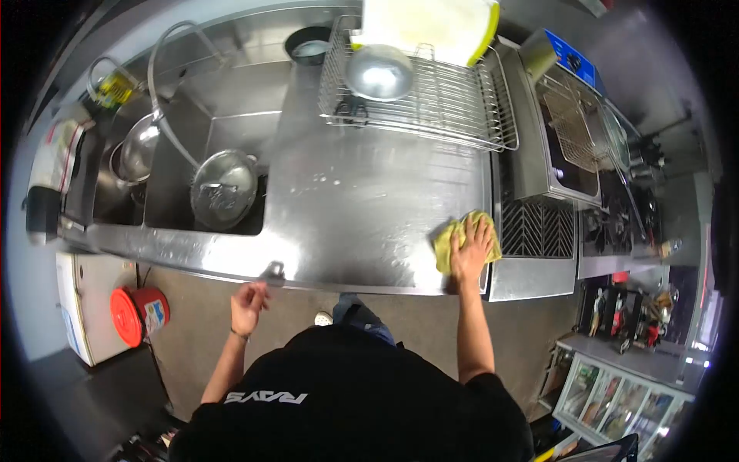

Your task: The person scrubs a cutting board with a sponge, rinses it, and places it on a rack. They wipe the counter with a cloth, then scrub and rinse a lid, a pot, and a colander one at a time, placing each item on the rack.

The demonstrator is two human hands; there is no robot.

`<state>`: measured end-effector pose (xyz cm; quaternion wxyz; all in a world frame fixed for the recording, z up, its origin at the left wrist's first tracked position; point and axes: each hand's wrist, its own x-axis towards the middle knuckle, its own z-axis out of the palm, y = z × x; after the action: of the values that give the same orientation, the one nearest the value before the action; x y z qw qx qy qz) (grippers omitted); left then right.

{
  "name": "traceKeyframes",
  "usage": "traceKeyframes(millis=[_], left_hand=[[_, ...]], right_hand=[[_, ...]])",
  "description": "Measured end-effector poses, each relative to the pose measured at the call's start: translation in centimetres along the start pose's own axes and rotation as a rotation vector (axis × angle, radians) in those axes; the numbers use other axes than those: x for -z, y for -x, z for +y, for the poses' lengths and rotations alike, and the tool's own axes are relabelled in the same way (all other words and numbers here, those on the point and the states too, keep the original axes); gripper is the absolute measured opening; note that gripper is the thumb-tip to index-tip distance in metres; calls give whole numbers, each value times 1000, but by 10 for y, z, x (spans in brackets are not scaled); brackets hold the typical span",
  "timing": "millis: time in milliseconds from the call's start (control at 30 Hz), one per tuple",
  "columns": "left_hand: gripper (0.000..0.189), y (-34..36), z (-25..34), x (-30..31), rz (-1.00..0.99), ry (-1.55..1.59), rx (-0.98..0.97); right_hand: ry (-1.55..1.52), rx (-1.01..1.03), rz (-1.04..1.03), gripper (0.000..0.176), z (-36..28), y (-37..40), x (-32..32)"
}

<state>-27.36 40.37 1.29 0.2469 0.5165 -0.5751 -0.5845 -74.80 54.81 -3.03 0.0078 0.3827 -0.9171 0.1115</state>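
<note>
Pressing flat with fingers spread, right hand (471, 248) on yellow cloth (441, 250), lower right of centre, at table (362, 208) edge beside ribbed grill (537, 227). Left hand (248, 306) loosely curled, empty, below table front. Upper centre: dish rack (462, 108) with steel bowl (379, 71). Left: sink (231, 131) holding pot lid (224, 187).

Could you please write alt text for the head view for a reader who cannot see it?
A person's right hand presses a yellow cloth on a steel counter. The left hand hangs empty by the counter's front edge; a sink with pots and a dish rack stand beyond.
</note>
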Motion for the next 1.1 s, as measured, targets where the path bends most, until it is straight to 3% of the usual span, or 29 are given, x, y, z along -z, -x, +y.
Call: traceKeyframes(millis=[67,167,200,300,333,367,400,467,500,533,567,633,667,700,733,800,867,933,967,1000,1067,1100], left_hand=[[14,44,-57,19,65,23,94],[11,94,-159,43,174,-82,217],[13,108,-187,47,212,-196,293],[18,151,-334,68,127,-753,428],[23,165,-383,79,67,-513,603],[26,180,-426,88,-45,-635,563],[26,198,-422,95,56,-118,815],[25,237,-385,88,111,-125,768],[25,253,-358,84,198,-143,741],[25,261,-333,87,286,-158,710],[25,272,-338,99,291,-167,708],[26,308,-397,117,65,-396,483],[26,319,-418,121,65,-399,487],[27,328,-436,121,79,-490,662],[29,337,-449,124,88,-585,838],[35,352,-449,129,-7,-534,824],[40,353,-431,126,221,138,505],[35,333,-434,132,306,259,472],[33,317,-404,130,348,319,452],[33,280,-401,133,340,305,453],[28,209,-405,132,328,314,737],[24,175,-390,133,264,370,783]], right_hand=[[-8,20,-30,74,-45,-16,-4],[-152,305,-160,77,-183,-5,-20],[-251,480,-58,72,-230,-1,-39],[-328,767,-87,49,-354,-5,-70],[-358,871,-92,42,-378,-11,-69],[-363,875,-73,42,-384,-14,-68],[-568,839,-142,39,-385,-10,-63],[-841,699,-244,36,-357,7,-21],[-962,812,-82,35,-324,4,-23],[-1192,682,-174,38,-283,15,-9],[-920,562,22,39,-237,30,11],[-616,524,154,37,-136,47,38],[-430,308,115,38,-79,54,21],[-258,180,-23,45,-45,68,33],[-46,79,33,52,-17,82,17],[-21,20,32,59,-26,92,7],[4,116,123,64,-81,98,-10],[-121,244,244,71,-165,108,-24],[-157,293,168,72,-210,118,-39],[-151,359,175,69,-258,130,-43],[-304,467,106,64,-343,144,-86],[-331,542,80,70,-376,144,-82]])
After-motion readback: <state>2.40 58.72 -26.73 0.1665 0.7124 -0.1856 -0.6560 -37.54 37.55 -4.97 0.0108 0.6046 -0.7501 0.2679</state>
